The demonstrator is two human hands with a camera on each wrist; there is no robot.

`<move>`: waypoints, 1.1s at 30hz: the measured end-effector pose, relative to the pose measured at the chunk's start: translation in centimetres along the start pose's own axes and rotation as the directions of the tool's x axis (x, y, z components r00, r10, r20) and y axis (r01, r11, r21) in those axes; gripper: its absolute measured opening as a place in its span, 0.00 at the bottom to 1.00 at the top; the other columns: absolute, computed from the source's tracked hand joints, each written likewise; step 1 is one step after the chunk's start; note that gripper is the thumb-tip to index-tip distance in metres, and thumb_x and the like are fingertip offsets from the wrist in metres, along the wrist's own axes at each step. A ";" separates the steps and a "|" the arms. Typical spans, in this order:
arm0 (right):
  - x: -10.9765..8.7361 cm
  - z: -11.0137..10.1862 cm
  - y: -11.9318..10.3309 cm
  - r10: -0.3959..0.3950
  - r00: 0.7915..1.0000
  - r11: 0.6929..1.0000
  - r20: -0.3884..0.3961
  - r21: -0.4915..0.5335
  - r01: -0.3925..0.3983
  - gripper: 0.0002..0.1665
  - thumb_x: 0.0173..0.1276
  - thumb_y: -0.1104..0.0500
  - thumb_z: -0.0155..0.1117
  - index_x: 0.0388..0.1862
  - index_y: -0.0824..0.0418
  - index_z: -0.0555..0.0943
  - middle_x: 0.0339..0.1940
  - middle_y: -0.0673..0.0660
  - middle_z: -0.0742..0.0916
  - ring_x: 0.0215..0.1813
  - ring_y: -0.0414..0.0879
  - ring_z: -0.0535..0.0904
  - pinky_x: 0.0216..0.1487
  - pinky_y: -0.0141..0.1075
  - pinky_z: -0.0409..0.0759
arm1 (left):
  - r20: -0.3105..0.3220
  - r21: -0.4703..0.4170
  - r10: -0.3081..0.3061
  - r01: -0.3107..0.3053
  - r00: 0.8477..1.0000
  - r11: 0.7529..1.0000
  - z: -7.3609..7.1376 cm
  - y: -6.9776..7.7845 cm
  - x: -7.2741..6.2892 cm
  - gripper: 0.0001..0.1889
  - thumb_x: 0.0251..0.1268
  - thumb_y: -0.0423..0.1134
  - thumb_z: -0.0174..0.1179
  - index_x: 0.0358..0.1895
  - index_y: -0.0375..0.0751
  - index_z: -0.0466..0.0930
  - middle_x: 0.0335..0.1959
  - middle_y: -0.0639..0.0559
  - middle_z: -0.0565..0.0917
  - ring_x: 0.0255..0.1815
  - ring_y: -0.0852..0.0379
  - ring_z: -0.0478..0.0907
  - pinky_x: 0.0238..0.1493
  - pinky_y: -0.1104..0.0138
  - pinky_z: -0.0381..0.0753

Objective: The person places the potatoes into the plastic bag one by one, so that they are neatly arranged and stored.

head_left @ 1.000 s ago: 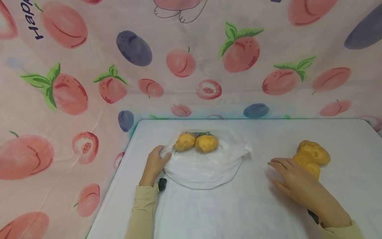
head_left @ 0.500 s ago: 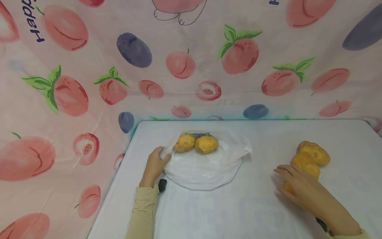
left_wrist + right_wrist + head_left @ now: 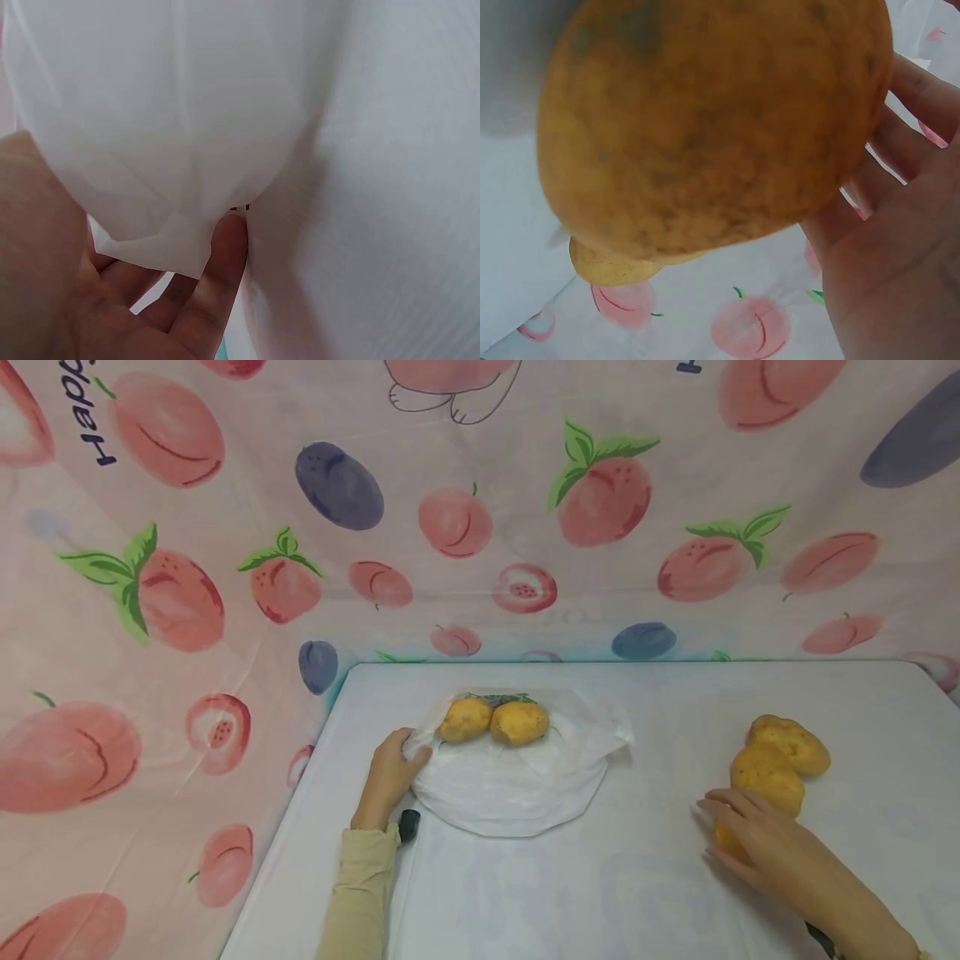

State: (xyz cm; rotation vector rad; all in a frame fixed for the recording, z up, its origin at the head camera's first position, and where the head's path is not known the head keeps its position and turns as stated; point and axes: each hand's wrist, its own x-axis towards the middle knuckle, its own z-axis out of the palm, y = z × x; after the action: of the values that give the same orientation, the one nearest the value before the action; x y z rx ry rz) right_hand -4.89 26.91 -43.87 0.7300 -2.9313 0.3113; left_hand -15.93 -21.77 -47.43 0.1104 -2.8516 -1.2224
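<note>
A thin white plastic bag (image 3: 517,793) lies spread on the table. Two yellow potatoes (image 3: 519,723) sit side by side at its far part; whether they are under its film I cannot tell. My left hand (image 3: 390,772) holds the bag's left edge, and the left wrist view has the film (image 3: 157,112) between thumb and fingers. On the right, my right hand (image 3: 772,852) is over the nearest of three potatoes, its fingers fairly straight along the potato's side. That potato (image 3: 712,127) fills much of the right wrist view, hiding the fingertips.
Beyond the right hand, two more potatoes (image 3: 789,745) touch each other on the white table (image 3: 675,710). A fruit-printed cloth (image 3: 465,468) hangs behind the table and along its left side. A dark strap piece (image 3: 408,826) is at the left wrist.
My right hand has moved right and toward me, coming over the nearest potato, which now shows between thumb and fingers. The left hand, the bag and its two potatoes stay in place.
</note>
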 end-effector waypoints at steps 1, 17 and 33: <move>0.0 0.1 0.0 -0.002 1.000 1.000 0.003 -0.003 0.002 0.29 0.52 0.53 0.79 0.51 0.64 0.82 0.52 0.60 0.83 0.53 0.58 0.80 0.53 0.56 0.80 | 0.000 0.000 -0.001 0.001 1.000 1.000 0.0 0.0 0.0 0.24 0.67 0.39 0.62 0.62 0.31 0.74 0.61 0.35 0.78 0.64 0.38 0.74 0.67 0.47 0.70; -0.4 0.6 0.8 0.004 0.997 0.999 0.080 -0.048 0.000 0.23 0.49 0.54 0.81 0.44 0.58 0.85 0.48 0.55 0.85 0.52 0.55 0.79 0.55 0.54 0.79 | -0.010 -0.001 -0.001 0.001 1.000 1.000 0.0 0.1 -0.1 0.23 0.66 0.40 0.63 0.60 0.32 0.75 0.60 0.36 0.79 0.62 0.39 0.75 0.66 0.47 0.71; 0.1 0.1 0.6 -0.072 0.996 0.997 -0.046 -0.031 0.071 0.21 0.44 0.58 0.83 0.39 0.59 0.86 0.46 0.54 0.85 0.49 0.54 0.80 0.48 0.50 0.82 | -0.009 0.005 -0.005 0.005 1.000 1.000 0.0 0.0 -0.1 0.23 0.66 0.40 0.63 0.61 0.32 0.75 0.60 0.36 0.79 0.62 0.38 0.75 0.66 0.47 0.71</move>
State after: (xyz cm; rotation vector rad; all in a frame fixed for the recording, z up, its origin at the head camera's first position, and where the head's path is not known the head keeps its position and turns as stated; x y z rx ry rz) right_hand -5.28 27.38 -44.11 0.8095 -2.8514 0.2741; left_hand -15.82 -21.77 -47.38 0.1229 -2.8485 -1.2129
